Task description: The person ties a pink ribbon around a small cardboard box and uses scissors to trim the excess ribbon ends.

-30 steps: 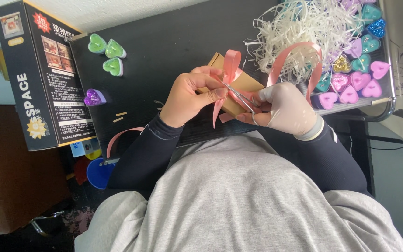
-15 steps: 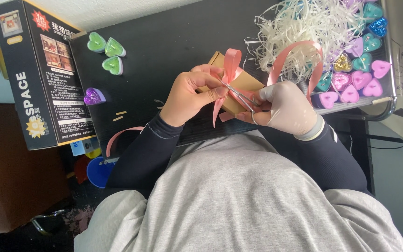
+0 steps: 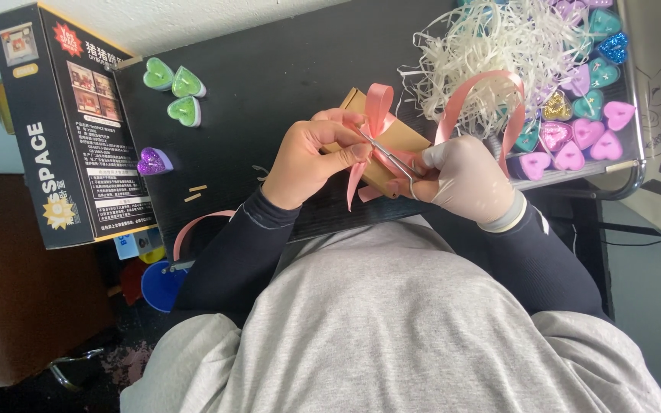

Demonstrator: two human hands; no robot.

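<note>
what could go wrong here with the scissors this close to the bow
The scissors in the right hand sit right at the pink ribbon bow; a cut could nick a loop instead of the tail. The left hand pinches the ribbon beside the blades, so its fingers could get snipped. The small brown box might shift under the pull.

home craft desk (image 3: 284, 69), heart candles (image 3: 568, 130), paper shred (image 3: 491, 53)

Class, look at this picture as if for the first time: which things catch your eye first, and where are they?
At the centre, two hands work on a small tan box tied with pink ribbon; the gloved right hand holds scissors to it. Upper right lie white paper shreds and colourful heart-shaped candles.
</note>
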